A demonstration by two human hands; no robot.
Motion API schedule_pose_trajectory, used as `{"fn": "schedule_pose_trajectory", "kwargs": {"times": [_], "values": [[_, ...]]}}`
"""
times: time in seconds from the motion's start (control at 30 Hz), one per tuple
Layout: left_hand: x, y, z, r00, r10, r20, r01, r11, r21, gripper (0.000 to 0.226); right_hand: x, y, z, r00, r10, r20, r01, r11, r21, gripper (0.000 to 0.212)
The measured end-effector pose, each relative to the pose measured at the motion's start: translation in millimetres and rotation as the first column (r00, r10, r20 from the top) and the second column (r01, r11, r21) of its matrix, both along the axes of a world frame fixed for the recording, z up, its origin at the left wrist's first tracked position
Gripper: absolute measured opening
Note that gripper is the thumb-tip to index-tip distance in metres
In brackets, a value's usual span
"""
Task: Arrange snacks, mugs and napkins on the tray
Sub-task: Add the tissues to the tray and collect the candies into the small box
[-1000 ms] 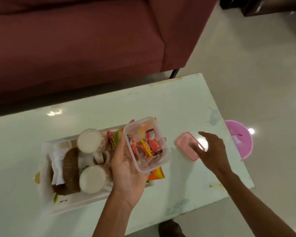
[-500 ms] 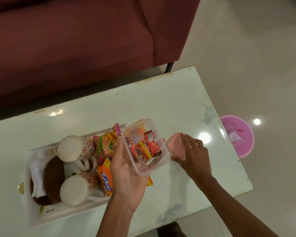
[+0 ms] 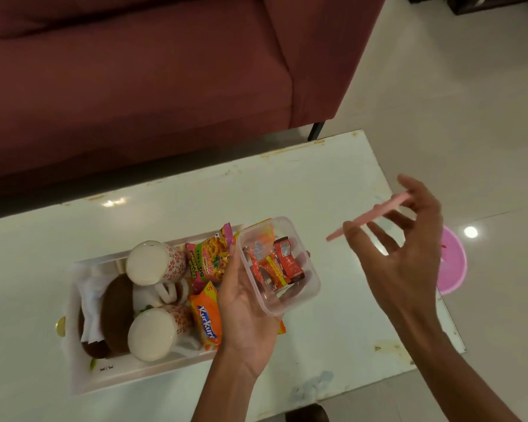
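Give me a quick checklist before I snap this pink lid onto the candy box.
1. Left hand grips the clear box: ok.
2. Right hand holds the pink lid: ok.
3. Lid lined up over the box: not ok, it is off to the right, tilted edge-on.
4. Candies below the rim: cannot tell.
5. Free spot on the tray for the box: cannot tell, hand and box hide that end.

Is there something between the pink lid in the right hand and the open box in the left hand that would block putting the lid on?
Nothing visible does. The pink lid, pinched in the right hand, is apart from the clear box held by the left hand; only bare table shows between them.
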State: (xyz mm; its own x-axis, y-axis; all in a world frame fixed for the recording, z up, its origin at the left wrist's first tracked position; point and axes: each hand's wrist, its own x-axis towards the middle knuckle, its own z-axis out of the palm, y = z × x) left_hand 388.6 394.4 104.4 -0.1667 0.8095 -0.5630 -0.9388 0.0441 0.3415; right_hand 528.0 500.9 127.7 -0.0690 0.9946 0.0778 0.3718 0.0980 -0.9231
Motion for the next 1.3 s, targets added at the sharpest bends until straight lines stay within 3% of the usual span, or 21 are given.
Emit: {"fn": "schedule_pose_trajectory", "kwargs": {"times": [0.1,0.17,0.33,0.67,0.93,1.1,1.17,1.23,1.3], "values": [[1,-3,6,1.000,0.012,-0.024,-0.012,1.000,0.024,0.052,-13,-17,41,0.964,0.039,-0.263,-0.032,0.999,0.031,0.072],[2,-4,10,0.998,0.038,-0.050,-0.035,0.997,0.063,0.044,-23,-33,51,0.953,0.066,-0.295,-0.050,0.997,0.062,0.069],[3,-6,21,0.995,0.073,-0.064,-0.069,0.996,0.060,0.037,-45,-76,43,0.984,-0.020,-0.179,0.017,1.000,-0.016,0.061],[-21,-23,32,0.992,-0.008,-0.127,0.004,0.999,-0.036,0.058,-70,-119,28,0.993,-0.108,-0.041,0.106,0.993,-0.053,0.060],[-37,-32,36,0.982,-0.010,-0.188,0.001,0.999,-0.045,0.066,-88,-130,34,0.994,-0.108,0.028,0.110,0.992,-0.069,0.081],[-44,-35,34,0.955,-0.051,-0.291,0.041,0.998,-0.039,0.046,-95,-130,32,0.995,-0.063,0.078,0.070,0.993,-0.098,0.085],[-47,-32,35,0.940,-0.077,-0.332,0.049,0.995,-0.090,0.063,-95,-130,32,0.995,-0.021,0.098,0.032,0.993,-0.118,0.086],[-50,-28,36,0.937,-0.085,-0.338,0.046,0.992,-0.120,0.077,-93,-127,33,0.999,0.006,0.043,0.002,0.983,-0.182,0.084],[-52,-23,40,0.944,-0.080,-0.319,0.037,0.990,-0.137,0.067,-90,-121,35,0.996,0.007,-0.085,-0.034,0.947,-0.319,0.078]]}}
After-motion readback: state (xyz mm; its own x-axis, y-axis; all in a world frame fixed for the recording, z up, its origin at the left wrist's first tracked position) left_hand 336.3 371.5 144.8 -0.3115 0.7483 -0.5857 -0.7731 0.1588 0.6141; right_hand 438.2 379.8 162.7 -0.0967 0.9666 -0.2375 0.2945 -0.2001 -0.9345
